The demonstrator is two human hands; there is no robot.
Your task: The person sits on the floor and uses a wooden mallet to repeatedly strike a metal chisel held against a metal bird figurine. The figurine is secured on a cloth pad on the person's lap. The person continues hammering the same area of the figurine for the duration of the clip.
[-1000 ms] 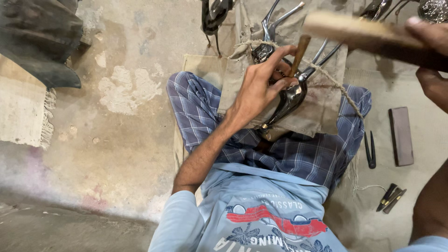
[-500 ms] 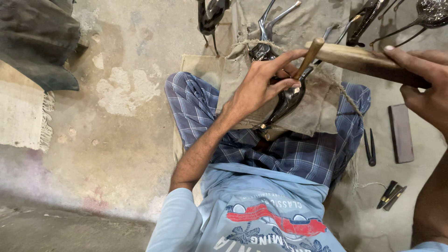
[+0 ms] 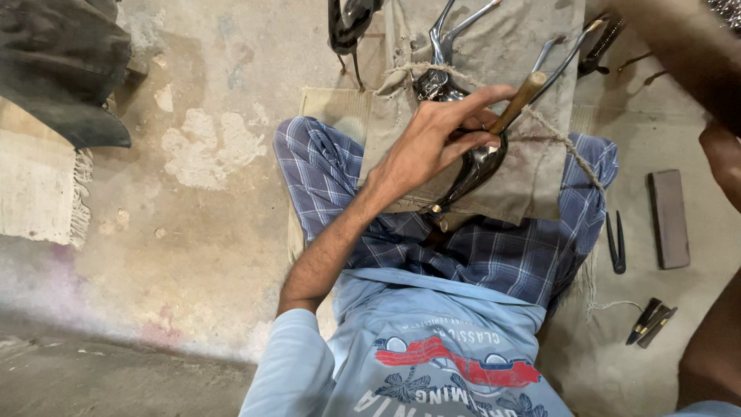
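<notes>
Left hand [image 3: 436, 143] over the lap, grip clenched on a wooden stick [image 3: 519, 100] slanting up to the right, fingertips pressing a dark shiny metal piece [image 3: 472, 166]. The piece lies just under the hand on a tan cloth [image 3: 532, 181] bound with rope [image 3: 567, 150]. Right hand [image 3: 722, 158] at frame edge; grip cannot be told. Pliers [image 3: 616, 243] and a dark block [image 3: 668, 218] on the floor.

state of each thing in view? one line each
left hand: fingers pinching a wooden-handled tool, pressing on the metal piece
wooden-handled tool: tilted, tip down at the metal piece
dark metal piece: lying on the cloth over the lap
cloth: spread over the lap, cord across it
right hand: at the frame edge, grip unclear
dark flat block: lying on the floor
pliers: on the floor, handles slightly apart
</notes>
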